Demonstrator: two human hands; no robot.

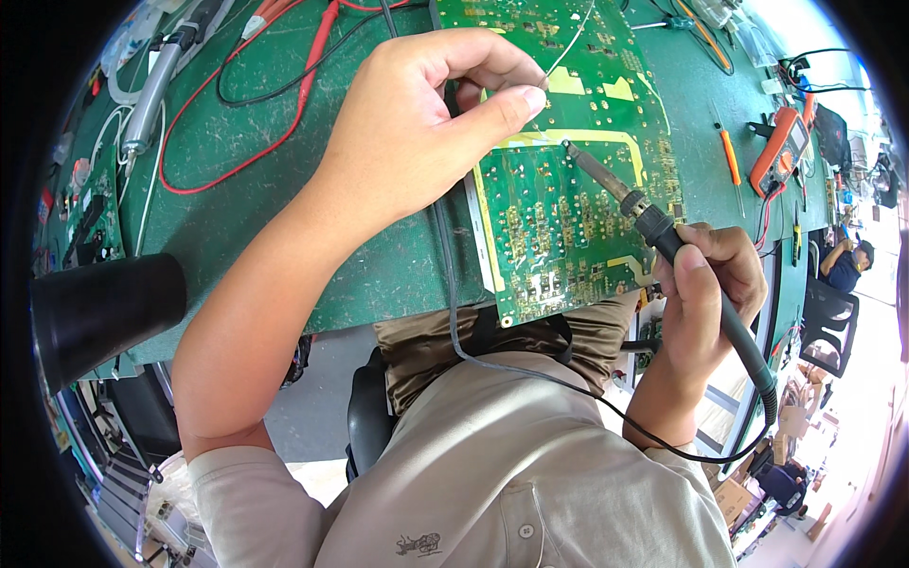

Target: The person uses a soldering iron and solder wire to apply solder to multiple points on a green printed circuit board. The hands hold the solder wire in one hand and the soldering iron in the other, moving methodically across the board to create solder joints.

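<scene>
A large green circuit board (587, 114) lies on the green bench, its near edge reaching past the bench front toward my lap. My right hand (712, 284) is closed round the black handle of a soldering iron (653, 222). The iron's tip meets the board near a yellow-edged strip in its middle. Over the board's left part, my left hand (464, 104) pinches a thin solder wire (571, 45) between thumb and forefinger. The wire runs up and away to the right; its lower end near the iron's tip is hard to make out.
The iron's black cord (530, 369) loops across my lap. Red test leads (317, 57) lie at the far left, near a grey pen-shaped tool (163, 90). A screwdriver (727, 156) and an orange multimeter (781, 151) rest at right. A black cylinder (109, 312) stands left. Another person (843, 265) sits beyond.
</scene>
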